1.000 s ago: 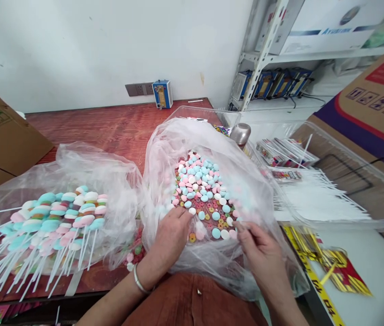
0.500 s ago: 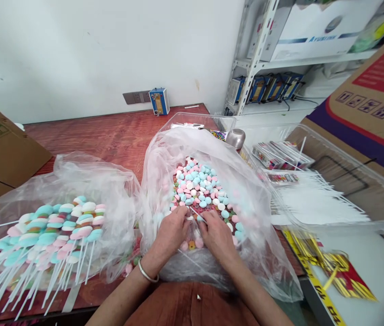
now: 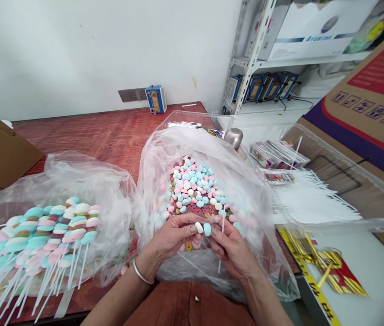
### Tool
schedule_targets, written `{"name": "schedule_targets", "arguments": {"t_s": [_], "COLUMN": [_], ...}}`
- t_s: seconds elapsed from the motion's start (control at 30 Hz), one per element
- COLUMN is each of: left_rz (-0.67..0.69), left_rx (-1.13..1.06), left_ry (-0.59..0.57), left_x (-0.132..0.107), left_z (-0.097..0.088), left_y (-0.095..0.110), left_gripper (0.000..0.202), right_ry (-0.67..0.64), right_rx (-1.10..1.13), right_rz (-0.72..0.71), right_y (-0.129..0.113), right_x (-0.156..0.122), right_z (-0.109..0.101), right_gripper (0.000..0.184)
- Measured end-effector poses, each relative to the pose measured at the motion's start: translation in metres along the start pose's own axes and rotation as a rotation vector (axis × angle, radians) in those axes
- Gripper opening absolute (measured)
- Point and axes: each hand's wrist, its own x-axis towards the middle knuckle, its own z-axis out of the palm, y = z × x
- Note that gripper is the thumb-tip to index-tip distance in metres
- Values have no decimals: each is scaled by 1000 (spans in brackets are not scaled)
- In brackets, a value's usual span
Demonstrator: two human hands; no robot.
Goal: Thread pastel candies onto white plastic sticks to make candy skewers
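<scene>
Over an open clear plastic bag [image 3: 246,181], my left hand [image 3: 173,233] pinches a white marshmallow [image 3: 199,227] between thumb and fingers. Right beside it, a blue marshmallow [image 3: 207,229] is in the fingertips of my right hand [image 3: 234,251]. A thin white stick [image 3: 223,216] runs upright through the same right hand; its middle is hidden by the fingers. Inside the bag lies a heap of pink, blue and white marshmallows [image 3: 196,181] with ring-shaped gummies [image 3: 207,211] among them.
At left, another plastic bag [image 3: 117,181] carries many candy skewers [image 3: 49,231] with sticks pointing toward me. On the right, a clear bin [image 3: 375,222] holds white sticks [image 3: 303,199] and small packets. A metal cup [image 3: 233,136] stands behind my bag. Cardboard boxes [image 3: 4,149] flank the table.
Both hands have turned and lifted slightly from the bag's contents. The white and blue marshmallows now show at the fingertips, and the stick has swung upright in my right hand.
</scene>
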Motion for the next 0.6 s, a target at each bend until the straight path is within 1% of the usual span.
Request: {"name": "schedule_targets", "arguments": {"t_s": [0.07, 0.13, 0.23, 0.37, 0.5, 0.6], "left_rz": [20, 32, 40, 65, 129, 193], "left_rx": [47, 111, 212, 288, 344, 461], "left_ry": [-23, -9, 1, 10, 75, 120], "left_x": [-1, -2, -3, -4, -3, -4], "left_z": [1, 2, 6, 12, 13, 11], "left_y": [0, 2, 6, 7, 4, 4], "left_gripper": [33, 35, 40, 38, 37, 30], "right_ry": [6, 39, 113, 208, 227, 230], "right_rx": [14, 10, 24, 88, 89, 52], "right_rz": [-12, -22, -17, -24, -28, -15], "right_y": [2, 4, 8, 12, 13, 15], "right_x": [-1, -1, 0, 0, -1, 0], "right_z": [3, 5, 8, 14, 18, 19], "right_gripper": [31, 31, 34, 36, 36, 34]}}
